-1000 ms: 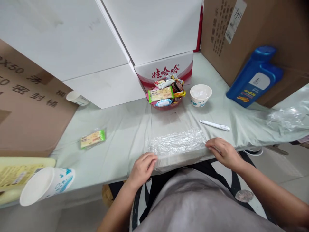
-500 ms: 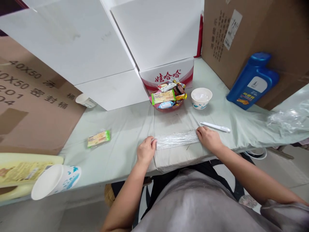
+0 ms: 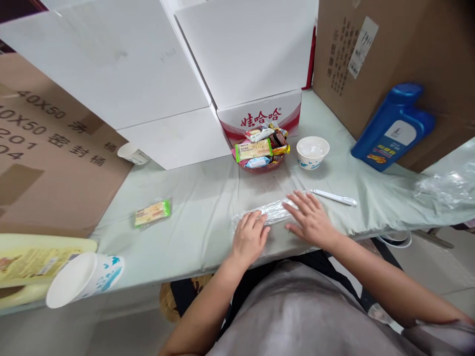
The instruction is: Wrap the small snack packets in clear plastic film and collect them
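A folded strip of clear plastic film (image 3: pixel 273 209) lies on the cloth-covered table near its front edge. My left hand (image 3: pixel 251 236) rests on the strip's left part, palm down and fingers stretched out. Over its right end lies my right hand (image 3: pixel 309 220), fingers spread, covering part of the film. Just beyond the right hand is a white utility knife (image 3: pixel 334 197). Behind the film stands a reddish bowl (image 3: pixel 261 168) heaped with wrapped snacks (image 3: pixel 254 150). A paper bowl (image 3: pixel 312 153) with a blue print is to its right.
A wrapped biscuit (image 3: pixel 152 213) lies to the left. A paper cup (image 3: pixel 87 279) and a yellow bottle (image 3: pixel 40 262) are at the left front. White boxes (image 3: pixel 148 69) and cardboard cartons (image 3: pixel 48 148) line the back. At right are a blue bottle (image 3: pixel 393 128) and crumpled plastic (image 3: pixel 445 187).
Both hands have let go of the film's ends and moved inward onto it. Their fingers have opened out flat. The strip now lies slightly tilted.
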Demonstrator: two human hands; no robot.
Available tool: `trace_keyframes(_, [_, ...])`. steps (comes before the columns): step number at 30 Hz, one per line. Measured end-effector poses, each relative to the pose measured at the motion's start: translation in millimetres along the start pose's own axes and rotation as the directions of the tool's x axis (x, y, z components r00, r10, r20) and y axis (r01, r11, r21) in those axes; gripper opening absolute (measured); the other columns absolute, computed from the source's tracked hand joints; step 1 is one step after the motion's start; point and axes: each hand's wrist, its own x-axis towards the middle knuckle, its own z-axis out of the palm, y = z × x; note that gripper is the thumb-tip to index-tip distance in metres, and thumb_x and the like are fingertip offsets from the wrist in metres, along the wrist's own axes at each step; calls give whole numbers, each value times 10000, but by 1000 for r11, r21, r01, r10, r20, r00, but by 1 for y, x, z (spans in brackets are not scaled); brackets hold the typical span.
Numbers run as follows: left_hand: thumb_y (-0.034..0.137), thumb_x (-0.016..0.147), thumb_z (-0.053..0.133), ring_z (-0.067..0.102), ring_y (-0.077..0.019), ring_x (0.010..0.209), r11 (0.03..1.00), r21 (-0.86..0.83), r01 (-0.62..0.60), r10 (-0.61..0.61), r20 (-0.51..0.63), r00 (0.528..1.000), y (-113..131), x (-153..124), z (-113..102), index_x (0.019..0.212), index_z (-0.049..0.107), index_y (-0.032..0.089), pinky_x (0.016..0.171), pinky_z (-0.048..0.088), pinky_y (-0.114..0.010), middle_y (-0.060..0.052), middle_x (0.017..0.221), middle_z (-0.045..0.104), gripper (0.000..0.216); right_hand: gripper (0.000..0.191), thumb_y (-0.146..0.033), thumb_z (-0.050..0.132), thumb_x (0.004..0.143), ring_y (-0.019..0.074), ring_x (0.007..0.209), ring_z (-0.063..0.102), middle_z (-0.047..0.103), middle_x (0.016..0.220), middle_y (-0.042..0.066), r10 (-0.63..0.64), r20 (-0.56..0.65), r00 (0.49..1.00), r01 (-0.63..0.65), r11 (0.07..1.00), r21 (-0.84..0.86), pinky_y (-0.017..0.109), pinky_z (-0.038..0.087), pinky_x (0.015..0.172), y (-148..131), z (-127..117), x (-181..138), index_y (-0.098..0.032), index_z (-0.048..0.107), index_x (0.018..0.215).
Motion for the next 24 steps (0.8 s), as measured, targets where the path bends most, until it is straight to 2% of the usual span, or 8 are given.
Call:
trace_keyframes(2, [344,918,529,492,-323,1232,999,46,13,-17,102,995,5,-2,10,1278,565,216,973,452,-481,-120,1361,547,383,650,-583,498,895,325,1396,313,452,1468,139,-70,145,987,70,998,6,542,218,1121,1,11,-2,-180,462,1404])
trace_keyframes(4, [366,908,548,448,-341,1290,994,93,57,-70,143,987,-1,-7,16,1327,531,233,998,432,-501,-122,1427,492,440,717,-624,512,867,351,1376,342,455,1462,161,4,229,973,1,1000,-24,580,222,1100,7,14,-8,-159,453,1411])
trace_keyframes(6, [357,916,532,438,-334,1303,988,119,101,-116,129,985,-14,-12,16,1324,538,211,1023,418,-486,-136,1424,488,433,710,-611,538,857,364,1340,390,472,1444,177,81,255,964,-72,996,-47,594,255,1067,14,7,-20,-147,473,1391])
trace_keyframes(9, [343,931,495,486,-327,1232,979,142,150,-158,53,986,-28,-17,8,1211,621,147,1003,433,-452,-167,1299,566,364,614,-522,597,854,335,1223,498,548,1365,171,39,263,964,-45,999,18,521,359,982,17,-12,-44,-154,524,1339])
trace_keyframes(12, [365,936,477,574,-300,1021,966,165,197,-201,12,979,-20,-15,2,1044,694,158,881,474,-426,-144,1047,647,319,355,-288,552,911,264,1068,569,635,1210,132,-59,222,973,37,994,104,413,408,879,10,-22,-66,-193,592,1251])
trace_keyframes(15, [384,919,507,592,-281,902,964,179,196,-208,53,977,0,-6,2,995,701,173,825,468,-422,-112,906,660,296,292,-123,454,924,215,929,574,674,1043,92,-85,119,989,66,985,162,373,399,815,3,-23,-76,-212,644,1128])
trace_keyframes(20, [320,913,528,556,-296,1149,987,112,118,-128,88,988,11,12,12,1226,609,191,1085,286,-531,-124,1186,642,347,261,-73,454,895,217,964,549,677,932,63,-123,-12,992,121,947,297,414,378,882,0,-41,-73,-198,641,1027])
trace_keyframes(24, [289,943,474,443,-312,1306,999,33,16,-19,93,995,9,9,15,1321,532,222,1107,217,-583,-112,1373,549,388,274,-56,459,868,221,1038,550,669,966,71,-199,-7,980,182,879,440,420,387,917,-5,-73,-63,-186,618,1050])
